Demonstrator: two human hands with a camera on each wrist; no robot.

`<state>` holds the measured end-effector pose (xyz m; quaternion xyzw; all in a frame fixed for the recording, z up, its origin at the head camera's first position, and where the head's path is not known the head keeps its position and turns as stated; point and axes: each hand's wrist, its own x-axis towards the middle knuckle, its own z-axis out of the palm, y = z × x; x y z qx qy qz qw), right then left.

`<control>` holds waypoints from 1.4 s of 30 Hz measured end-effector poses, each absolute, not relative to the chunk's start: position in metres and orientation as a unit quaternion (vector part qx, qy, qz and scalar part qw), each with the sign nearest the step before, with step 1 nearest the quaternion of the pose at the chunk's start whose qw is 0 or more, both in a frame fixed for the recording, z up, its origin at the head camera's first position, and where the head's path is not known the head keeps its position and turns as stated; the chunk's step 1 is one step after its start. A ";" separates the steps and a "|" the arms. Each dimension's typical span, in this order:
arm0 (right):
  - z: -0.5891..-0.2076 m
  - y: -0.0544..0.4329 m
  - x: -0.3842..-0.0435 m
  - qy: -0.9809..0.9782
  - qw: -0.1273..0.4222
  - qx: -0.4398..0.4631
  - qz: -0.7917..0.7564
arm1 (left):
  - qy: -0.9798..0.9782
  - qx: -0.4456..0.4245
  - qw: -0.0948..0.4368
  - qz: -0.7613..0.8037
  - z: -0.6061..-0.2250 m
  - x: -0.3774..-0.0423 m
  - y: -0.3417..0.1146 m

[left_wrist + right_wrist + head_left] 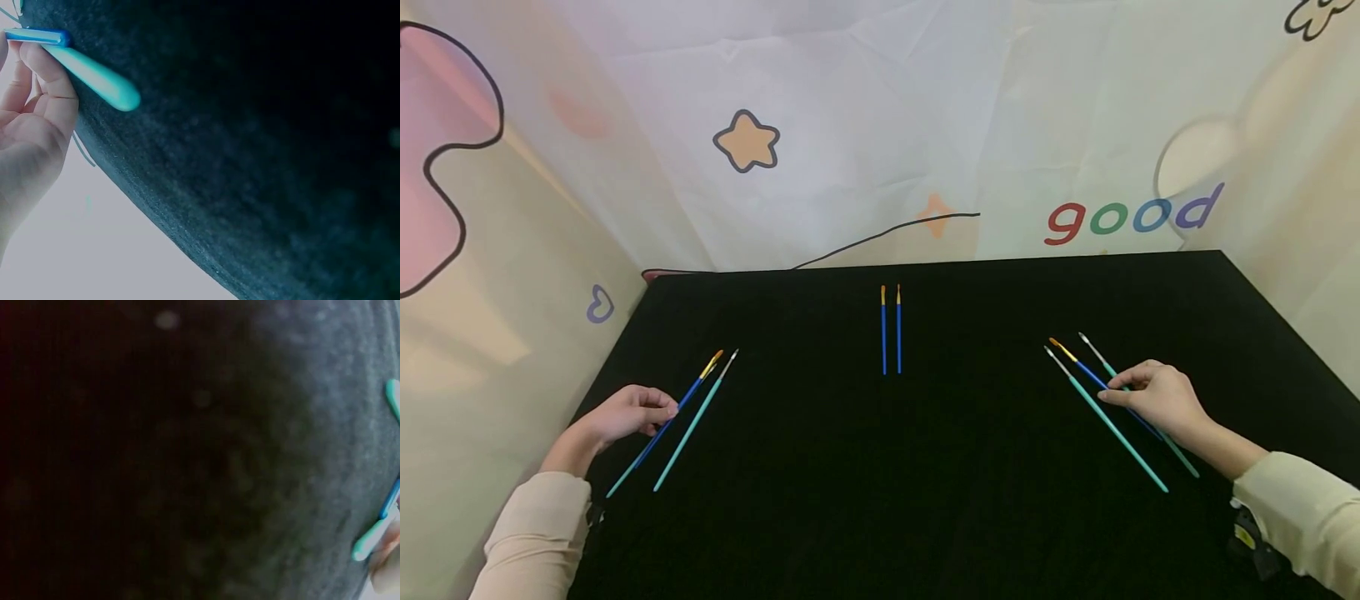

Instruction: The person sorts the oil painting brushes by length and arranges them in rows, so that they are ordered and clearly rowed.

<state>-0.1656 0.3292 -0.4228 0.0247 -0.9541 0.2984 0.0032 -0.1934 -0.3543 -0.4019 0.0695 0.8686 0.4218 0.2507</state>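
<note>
Left hand (pixel 625 414) at 8 o'clock pinches blue brush (pixel 672 417); right hand (pixel 1157 397) at 4 o'clock pinches its blue brush (pixel 1086 371). Likely light, stiff, slick; grip mid-handle.

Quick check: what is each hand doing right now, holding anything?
Left hand: fingers curled, pinching the blue brush.
Right hand: fingers pinching a blue brush handle among the teal brushes.

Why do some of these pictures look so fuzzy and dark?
The head view is sharp and evenly lit, though it bends at the edges. The left wrist view sits so close that the teal brush handle and left hand blur and wash out. The right wrist view is the darkest and blurriest, mostly black cloth.
</note>
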 end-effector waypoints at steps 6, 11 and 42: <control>-0.421 0.327 -0.165 -0.952 0.010 0.030 0.305 | 0.867 0.068 0.250 0.426 -0.402 -0.193 -0.354; -0.419 0.326 -0.165 -0.952 0.008 0.033 0.305 | 0.867 0.068 0.249 0.426 -0.402 -0.193 -0.355; -0.452 0.343 -0.138 -0.944 0.141 0.185 0.235 | 0.868 0.072 0.242 0.427 -0.403 -0.192 -0.354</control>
